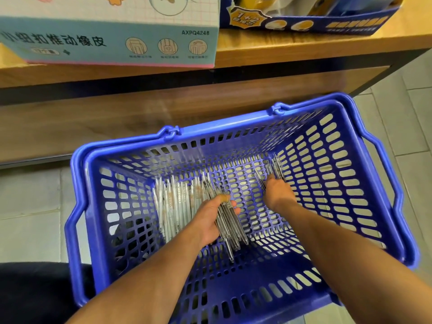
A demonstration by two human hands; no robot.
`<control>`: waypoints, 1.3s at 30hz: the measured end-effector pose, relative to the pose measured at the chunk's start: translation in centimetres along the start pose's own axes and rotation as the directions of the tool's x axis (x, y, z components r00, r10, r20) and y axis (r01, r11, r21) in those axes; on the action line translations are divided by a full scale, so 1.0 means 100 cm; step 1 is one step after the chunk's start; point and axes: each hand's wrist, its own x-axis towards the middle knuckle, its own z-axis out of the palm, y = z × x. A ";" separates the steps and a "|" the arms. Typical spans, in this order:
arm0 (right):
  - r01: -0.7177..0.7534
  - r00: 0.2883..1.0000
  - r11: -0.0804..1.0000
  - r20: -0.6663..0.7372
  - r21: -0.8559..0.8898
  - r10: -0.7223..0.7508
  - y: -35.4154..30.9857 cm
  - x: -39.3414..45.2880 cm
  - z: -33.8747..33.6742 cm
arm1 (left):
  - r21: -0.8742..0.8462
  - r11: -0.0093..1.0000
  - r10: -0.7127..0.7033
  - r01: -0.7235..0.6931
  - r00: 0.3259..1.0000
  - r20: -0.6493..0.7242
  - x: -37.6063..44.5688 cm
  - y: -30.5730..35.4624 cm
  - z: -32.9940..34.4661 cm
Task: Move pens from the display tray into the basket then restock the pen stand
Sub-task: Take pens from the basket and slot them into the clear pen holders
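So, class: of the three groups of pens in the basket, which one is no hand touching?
The white pile on the basket floor's left; the other two bundles are each gripped by a hand.

A pale blue and pink carton (109,36) printed with Chinese characters and the code AXPQ4248 sits on the wooden counter (292,46). Just beside it, to the right, stands a dark blue display box (327,23). Grey floor tiles (30,206) lie below.
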 end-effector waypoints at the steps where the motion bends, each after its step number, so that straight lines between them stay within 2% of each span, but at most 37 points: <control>1: 0.003 1.000 0.999 0.016 0.043 -0.003 -0.001 0.000 0.000 | -0.002 1.000 0.004 -0.004 1.000 -0.001 0.001 0.000 0.000; 4: -0.016 0.988 0.918 0.147 0.397 -0.047 -0.003 -0.005 -0.010 | 0.005 1.000 0.012 -0.012 1.000 -0.009 0.003 -0.001 -0.001; 5: -0.018 0.974 0.858 0.202 0.514 -0.101 -0.005 -0.009 -0.015 | 0.005 1.000 0.015 -0.015 1.000 -0.015 0.004 -0.001 0.000; 7: -0.008 0.928 0.769 0.291 0.639 -0.232 -0.010 -0.022 -0.026 | -0.005 1.000 0.024 -0.024 0.999 -0.025 0.004 -0.001 0.002; 10: 0.053 0.854 0.688 0.324 0.724 -0.406 -0.018 -0.043 -0.039 | -0.006 0.999 0.052 -0.052 0.999 -0.015 0.000 0.001 0.005; 12: 0.079 0.826 0.649 0.315 0.756 -0.467 -0.025 -0.054 -0.042 | -0.007 0.998 0.062 -0.062 0.998 -0.009 -0.003 0.004 0.006; 19: 0.122 0.839 0.599 0.240 0.791 -0.488 -0.048 -0.067 -0.034 | 0.019 0.995 0.102 -0.101 0.991 -0.089 0.000 0.006 0.009; 23: 0.073 0.827 0.556 0.262 0.828 -0.498 -0.034 -0.053 -0.036 | 0.009 0.997 0.075 -0.074 0.986 -0.152 0.002 0.006 0.008; 25: 0.054 0.918 0.607 0.200 0.793 -0.343 -0.021 -0.037 -0.035 | 0.030 0.998 0.060 -0.055 0.980 -0.187 0.003 0.006 0.006; 26: 0.038 0.970 0.687 0.138 0.726 -0.199 -0.013 -0.029 -0.034 | 0.044 0.998 0.054 -0.046 0.978 -0.199 0.005 0.005 0.005; 28: -0.030 0.999 0.860 -0.005 0.509 0.038 0.002 -0.016 -0.030 | 0.058 0.998 0.047 -0.036 0.978 -0.202 0.006 0.004 0.003; 29: -0.067 0.995 0.909 -0.043 0.411 0.092 0.008 -0.012 -0.027 | 0.061 0.998 0.044 -0.032 0.979 -0.201 0.006 0.003 0.003; 34: -0.102 0.993 0.983 -0.043 0.154 0.110 0.009 -0.004 -0.015 | 0.058 0.998 0.041 -0.029 0.976 -0.215 0.010 0.002 0.001; 36: -0.117 0.991 0.987 -0.049 0.107 0.122 0.005 -0.002 -0.011 | 0.061 0.998 0.043 -0.031 0.975 -0.216 0.010 0.001 0.001; 39: -0.137 0.990 0.990 0.026 0.044 0.136 0.001 -0.004 -0.006 | 0.066 0.997 0.039 -0.026 0.977 -0.210 0.008 0.001 0.002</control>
